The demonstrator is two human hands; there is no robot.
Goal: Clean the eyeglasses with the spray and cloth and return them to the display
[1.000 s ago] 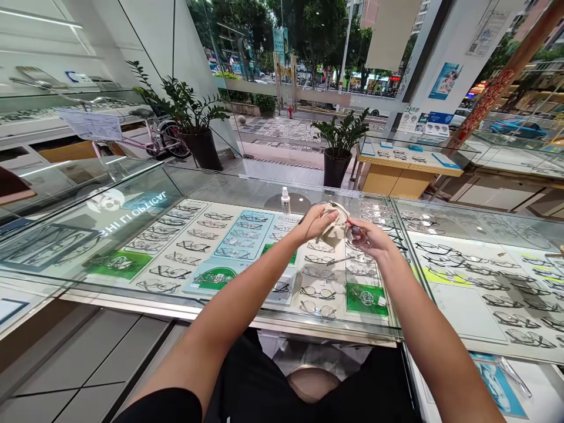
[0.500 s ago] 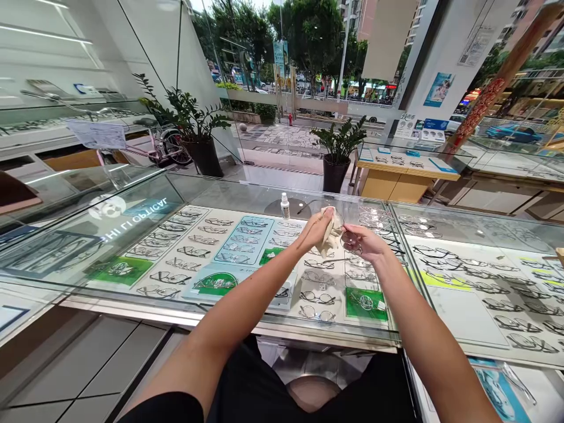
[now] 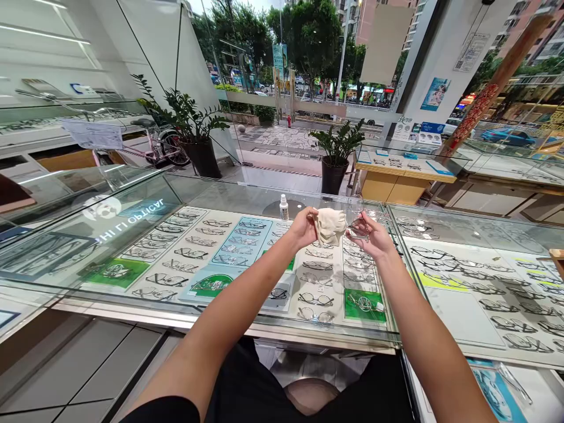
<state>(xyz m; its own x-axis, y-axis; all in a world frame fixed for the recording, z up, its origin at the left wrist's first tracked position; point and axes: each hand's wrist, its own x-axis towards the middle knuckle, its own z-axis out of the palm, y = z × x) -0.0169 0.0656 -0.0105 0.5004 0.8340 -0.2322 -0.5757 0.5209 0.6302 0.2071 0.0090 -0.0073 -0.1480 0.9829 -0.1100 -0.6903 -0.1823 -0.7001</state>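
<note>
My left hand (image 3: 305, 228) is closed on the left edge of a cream cleaning cloth (image 3: 330, 225), which hangs bunched above the glass counter. Just to its right, my right hand (image 3: 373, 235) pinches a pair of eyeglasses (image 3: 359, 228) with thin frames. One lens stands upright and the other sits near my fingers; clear glass makes their outline hard to follow. The cloth and the glasses are close together, and I cannot tell whether they touch. Behind the cloth, a small white spray bottle (image 3: 284, 208) stands upright on the counter top.
Under the glass top of the display case (image 3: 211, 185) lie rows of eyeglasses (image 3: 316, 299) and green cards (image 3: 363, 305). A second case (image 3: 467, 317) adjoins on the right. Two potted plants (image 3: 333, 173) stand beyond the counter, before the glass front.
The cloth has come away from around the glasses and now hangs spread from my left hand, which has moved slightly left. My right hand still holds the glasses, now tilted differently.
</note>
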